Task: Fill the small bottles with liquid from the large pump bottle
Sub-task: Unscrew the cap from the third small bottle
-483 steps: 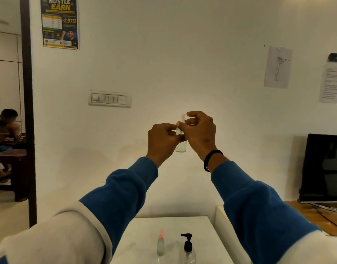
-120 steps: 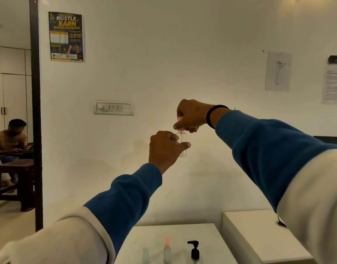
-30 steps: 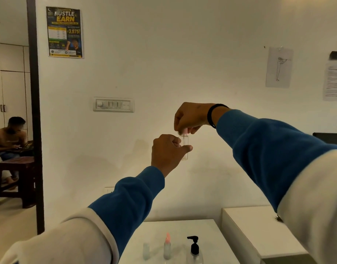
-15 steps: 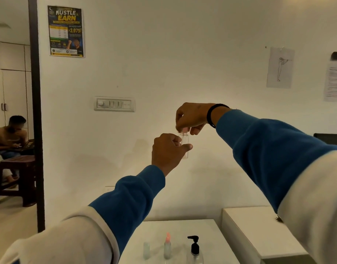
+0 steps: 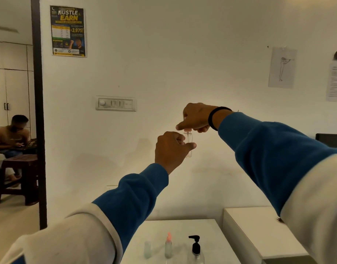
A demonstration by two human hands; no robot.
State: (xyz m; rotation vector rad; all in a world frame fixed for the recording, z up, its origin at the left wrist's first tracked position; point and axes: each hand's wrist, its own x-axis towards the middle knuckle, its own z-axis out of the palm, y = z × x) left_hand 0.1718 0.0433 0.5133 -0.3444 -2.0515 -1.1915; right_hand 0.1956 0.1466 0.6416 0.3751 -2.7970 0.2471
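Note:
A small clear bottle [image 5: 188, 139] is held upright in the air in front of the wall. My left hand [image 5: 170, 149] grips its body from the left. My right hand [image 5: 195, 119] comes down from above and pinches the pink cap [image 5: 187, 129] at the bottle's neck. Far below on the white table [image 5: 217, 237] stand the large clear pump bottle [image 5: 195, 250] with a black pump, a small bottle with a pink cap [image 5: 168, 246] and a small bottle with no visible cap [image 5: 147, 249].
A second white table [image 5: 259, 231] stands to the right, close to the first. A dark screen [image 5: 331, 140] is at the far right. Through the doorway on the left a person [image 5: 10, 134] sits at a dark wooden table [image 5: 20, 168].
My right hand has turned a little on the cap, its forefinger now stretched out to the left. The bottle stays at the same height in my left hand.

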